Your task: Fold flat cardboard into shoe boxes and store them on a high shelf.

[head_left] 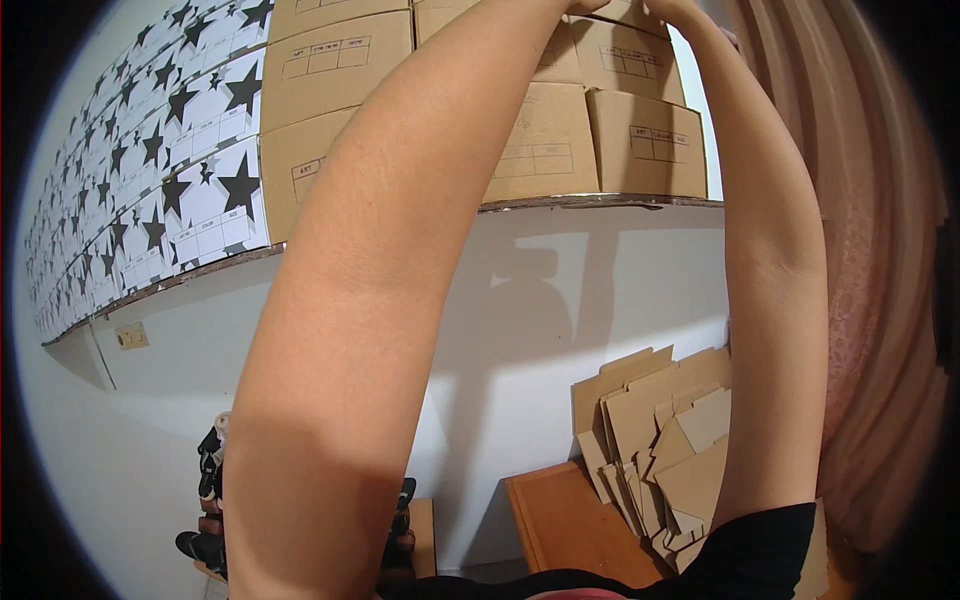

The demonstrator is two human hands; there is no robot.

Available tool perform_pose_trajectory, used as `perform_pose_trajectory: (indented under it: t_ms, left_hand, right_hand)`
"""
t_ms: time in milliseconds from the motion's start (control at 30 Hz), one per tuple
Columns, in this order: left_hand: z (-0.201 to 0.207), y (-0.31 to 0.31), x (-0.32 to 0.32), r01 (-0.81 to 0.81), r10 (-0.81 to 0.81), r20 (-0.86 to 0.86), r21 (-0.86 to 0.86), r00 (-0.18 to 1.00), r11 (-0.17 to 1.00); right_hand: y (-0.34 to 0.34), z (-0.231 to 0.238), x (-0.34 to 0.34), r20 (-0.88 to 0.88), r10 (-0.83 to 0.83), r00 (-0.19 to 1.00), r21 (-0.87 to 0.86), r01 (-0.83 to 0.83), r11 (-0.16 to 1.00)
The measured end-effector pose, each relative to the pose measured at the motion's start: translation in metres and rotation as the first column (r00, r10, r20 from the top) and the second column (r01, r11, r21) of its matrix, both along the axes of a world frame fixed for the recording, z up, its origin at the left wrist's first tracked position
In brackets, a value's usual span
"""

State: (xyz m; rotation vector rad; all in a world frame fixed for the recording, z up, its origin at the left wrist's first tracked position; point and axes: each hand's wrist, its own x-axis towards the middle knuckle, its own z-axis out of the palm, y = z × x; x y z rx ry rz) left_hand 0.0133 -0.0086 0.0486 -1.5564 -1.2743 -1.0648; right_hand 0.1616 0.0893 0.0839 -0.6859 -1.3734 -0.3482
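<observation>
Brown cardboard climbs high over the shelf [620,202], and both arms stretch right up to the top of the stack! There's the top box [625,14], well above the shelf's right half, only its lower part peeking into view. What could go wrong? Plenty, by my reckoning: arms this far overhead leave little leverage, so a weak grip or a lopsided pull could tip that box out over the shelf's front edge. Rubbing against the lower boxes [545,145] could drag those forward too. And look below the shelf: flat cardboard [640,410] leans in a loose heap by the wooden surface [570,520], and anything dropped could scatter it. Right of the shelf hangs the curtain [870,300], where a wide elbow might snag.

Over to the hands, and it's a tight squeeze up there! The left hand [588,5] shows just a sliver, to the left of the top box; the right hand [668,8] is across from it, to the box's right. Fingers are mostly cut off, so I can't tell how far open either one is, nor whether they grip the box or merely touch it.
</observation>
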Motion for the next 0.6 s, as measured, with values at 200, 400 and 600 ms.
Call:
perform_pose_trajectory:
  t_ms: [200,400,600]
  left_hand:
    - [-0.008,0.005,-0.004,-0.151,0.159,-0.170,0.059,0.973,0.987]
    - [-0.014,-0.008,0.000,-0.071,0.074,-0.175,0.027,0.982,0.997]
    - [-0.024,-0.047,-0.023,-0.034,0.027,-0.204,-0.029,0.979,0.999]
  right_hand:
    - [0.030,0.002,-0.006,-0.040,-0.187,0.982,0.072,0.189,0.979]
    - [0.028,-0.002,-0.001,-0.100,-0.342,0.934,0.073,0.350,0.934]
    - [-0.044,-0.043,-0.016,-0.088,-0.369,0.925,-0.065,0.364,0.929]
